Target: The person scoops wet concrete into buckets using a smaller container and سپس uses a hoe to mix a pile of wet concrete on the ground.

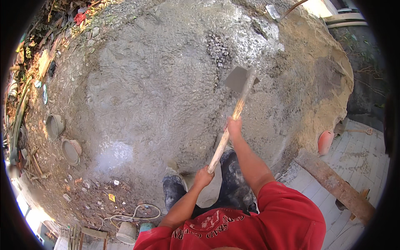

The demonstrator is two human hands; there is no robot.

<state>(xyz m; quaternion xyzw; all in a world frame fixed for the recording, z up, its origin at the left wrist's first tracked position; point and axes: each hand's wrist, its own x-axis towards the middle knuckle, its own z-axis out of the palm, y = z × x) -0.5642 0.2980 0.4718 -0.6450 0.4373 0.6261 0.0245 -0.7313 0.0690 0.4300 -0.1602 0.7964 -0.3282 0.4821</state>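
Both my hands grip the long wooden handle of a hoe (223, 143). My left hand (204, 176) is closed round its lower end, close to my body. Farther up the shaft, my right hand (234, 126) is wrapped round the wood. The hoe's flat grey blade (236, 79) is at the far end, over wet grey concrete mix (166, 83); whether it touches the mix I cannot tell. Just beyond the blade lies a patch of grey gravel (218, 50), beside a whitish streak of powder or slurry (258, 39).
Two buckets, one (55, 127) behind the other (71, 151), stand at the left. Sand (333, 83) borders the mix on the right. A beam (335, 183) lies on pale tiles, near an orange container (326, 142). A hose (146, 212) and another bucket (126, 232) are at lower left.
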